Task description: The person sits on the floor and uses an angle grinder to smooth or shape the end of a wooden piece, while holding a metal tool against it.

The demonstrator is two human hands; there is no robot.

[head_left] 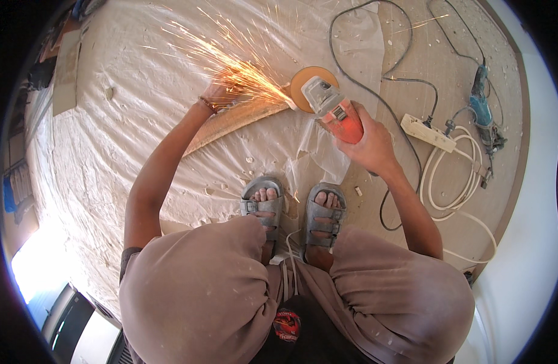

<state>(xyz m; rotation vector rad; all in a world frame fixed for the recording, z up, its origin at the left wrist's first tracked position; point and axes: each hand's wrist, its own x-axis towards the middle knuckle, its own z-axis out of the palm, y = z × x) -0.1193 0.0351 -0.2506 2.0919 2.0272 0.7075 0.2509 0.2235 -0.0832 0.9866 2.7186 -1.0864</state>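
Note:
My right hand (pixel 373 144) is wrapped round the red body of an angle grinder (pixel 345 124). The grinder's brown round disc (pixel 304 80) meets the end of a piece that I cannot make out, just above a wooden board (pixel 230 126). From that contact a bright spray of sparks flies to the upper left. My left hand (pixel 218 92) is closed at the left part of the board, in the path of the sparks. Glare hides its fingertips and most of what they hold.
Crumpled plastic sheeting (pixel 109 158) with bits of debris covers the floor. To the right lie a white power strip (pixel 427 133), a coiled white cable (pixel 433 182), a dark cord (pixel 376 85) and a blue power tool (pixel 482 100). My sandalled feet (pixel 263 203) stand close below the board.

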